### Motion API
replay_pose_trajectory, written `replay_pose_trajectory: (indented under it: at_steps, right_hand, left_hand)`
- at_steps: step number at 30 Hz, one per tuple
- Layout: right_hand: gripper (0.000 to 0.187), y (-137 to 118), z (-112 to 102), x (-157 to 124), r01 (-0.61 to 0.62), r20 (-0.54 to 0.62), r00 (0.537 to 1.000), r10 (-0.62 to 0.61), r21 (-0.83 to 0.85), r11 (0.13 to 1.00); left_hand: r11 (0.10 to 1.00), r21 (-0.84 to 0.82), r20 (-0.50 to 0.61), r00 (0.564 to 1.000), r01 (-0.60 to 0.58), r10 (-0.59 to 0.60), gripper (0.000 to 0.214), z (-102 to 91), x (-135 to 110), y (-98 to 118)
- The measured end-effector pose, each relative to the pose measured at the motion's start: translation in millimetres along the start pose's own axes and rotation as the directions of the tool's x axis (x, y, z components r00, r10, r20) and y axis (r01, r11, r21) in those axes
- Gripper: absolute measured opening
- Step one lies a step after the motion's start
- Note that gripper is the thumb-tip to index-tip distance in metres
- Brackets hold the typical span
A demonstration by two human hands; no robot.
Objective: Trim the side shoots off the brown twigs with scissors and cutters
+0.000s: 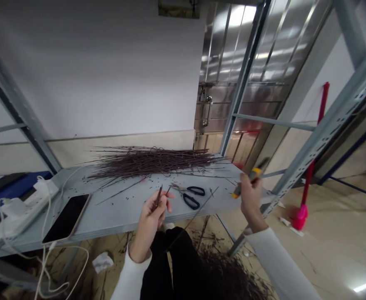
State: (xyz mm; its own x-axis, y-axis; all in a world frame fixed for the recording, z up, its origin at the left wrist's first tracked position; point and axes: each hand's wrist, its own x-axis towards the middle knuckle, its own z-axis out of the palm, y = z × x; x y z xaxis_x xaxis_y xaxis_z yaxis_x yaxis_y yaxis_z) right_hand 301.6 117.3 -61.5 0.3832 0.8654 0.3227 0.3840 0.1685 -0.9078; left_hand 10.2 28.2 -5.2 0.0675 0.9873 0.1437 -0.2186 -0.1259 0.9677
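My left hand [154, 208] is closed on thin dark twigs [159, 196], their short ends sticking up past the fingers near the shelf's front edge. Over the shelf's right end, my right hand [251, 198] grips a yellow and grey tool [256, 171], blurred, that looks like a utility knife. Between the hands lie scissors [191, 199] with dark handles, blades pointing left. Behind them a large heap of long dark twigs [151, 162] stretches across the shelf [117, 212]. One loose thin twig [198, 212] slants over the front edge, right of my left hand.
On the left are a phone [67, 218], a white power strip [23, 208] and loose cables. Metal posts [245, 79] frame the shelf. More twigs [229, 271] and a crumpled tissue [102, 262] lie on the floor. A red-handled broom [311, 175] stands at right.
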Motion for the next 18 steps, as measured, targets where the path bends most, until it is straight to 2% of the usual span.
replay_pose_trajectory:
  at_steps: [4, 9, 13, 18]
  right_hand:
    - [0.047, 28, 22, 7, -0.104, 0.028, 0.992, 0.120, -0.343, 0.934]
    - [0.044, 34, 49, 4, -0.035, 0.150, 0.976, 0.155, -0.602, 0.798]
    - [0.042, 34, 59, 8, 0.017, 0.176, 0.974, 0.143, -0.686, 0.728]
    - [0.033, 17, 62, 2, 0.108, 0.213, 0.976, 0.039, -0.634, 0.765]
  left_hand:
    - [0.999, 0.021, 0.007, 0.999, -0.038, 0.038, 0.035, 0.1, 2, 0]
    - [0.992, 0.113, -0.024, 0.998, -0.061, 0.064, 0.040, -2.4, 10, -6]
    - [0.979, 0.195, -0.078, 0.994, -0.062, 0.079, 0.046, -6.9, 18, -15]
    - [0.973, 0.222, -0.091, 0.993, -0.058, 0.080, 0.045, -10.4, 25, -22]
